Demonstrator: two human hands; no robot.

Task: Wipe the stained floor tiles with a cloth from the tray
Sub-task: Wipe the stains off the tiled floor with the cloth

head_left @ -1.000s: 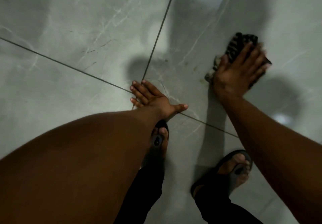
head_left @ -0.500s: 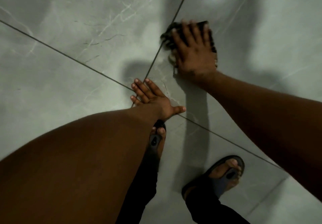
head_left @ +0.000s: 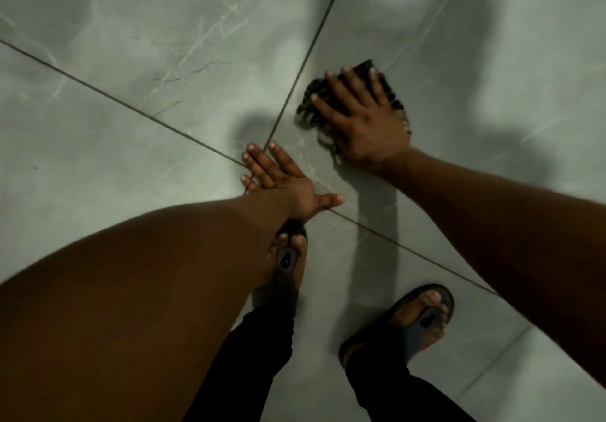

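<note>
Right hand (head_left: 364,123) flat on dark cloth (head_left: 310,110), left hand (head_left: 285,182) splayed on tiles (head_left: 131,143), sandals (head_left: 413,320) near.

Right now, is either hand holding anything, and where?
The right hand presses flat on top of the dark cloth, fingers spread, not gripping it. The left hand is empty, braced on the floor.

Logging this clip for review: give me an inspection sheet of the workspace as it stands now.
Surface: grey marbled floor tiles with dark grout lines; stains too faint to tell.
Job's things: dark patterned cloth flat on the tile right of the grout line; tray not in view.
Clutter: nothing seen.
Hands: right hand spread flat on the cloth; left hand open, braced on the floor at the grout crossing.
Cables: nothing seen.
Surroundings: two feet in sandals, dark trousers, shadows.
</note>
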